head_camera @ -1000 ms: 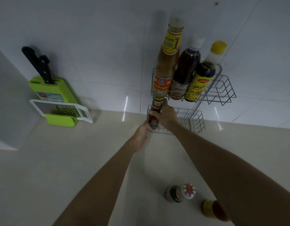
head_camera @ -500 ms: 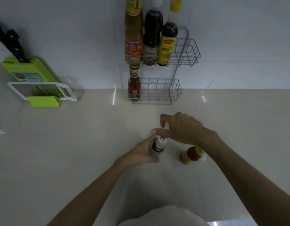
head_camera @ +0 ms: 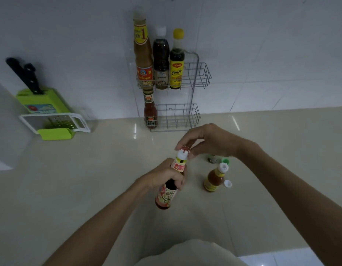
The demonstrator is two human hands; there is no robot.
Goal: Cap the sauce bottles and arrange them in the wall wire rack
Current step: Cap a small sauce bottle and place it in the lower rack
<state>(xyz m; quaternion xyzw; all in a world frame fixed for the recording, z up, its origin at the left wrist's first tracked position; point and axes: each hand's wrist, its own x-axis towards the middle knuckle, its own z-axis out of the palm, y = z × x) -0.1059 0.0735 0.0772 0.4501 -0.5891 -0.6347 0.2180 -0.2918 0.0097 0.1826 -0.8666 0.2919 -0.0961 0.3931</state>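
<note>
We see the left hand (head_camera: 162,175) wrapped around a dark glass sauce bottle with a red-and-cream label (head_camera: 167,191), lifted above the beige counter (head_camera: 89,189). The right hand (head_camera: 208,141) pinches its red-and-white cap (head_camera: 183,151). Just right stands an orange sauce bottle with a yellow label (head_camera: 214,179), a white cap (head_camera: 227,183) beside it. Behind, a green-capped item (head_camera: 225,160) is mostly hidden. Against the counter's far edge, the grey wall wire rack (head_camera: 197,77) holds three tall bottles (head_camera: 160,60) above, one red sauce bottle (head_camera: 150,112) below.

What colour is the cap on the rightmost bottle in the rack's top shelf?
Yellow: the dark soy-sauce bottle's cap, clearest in the head view.
</note>
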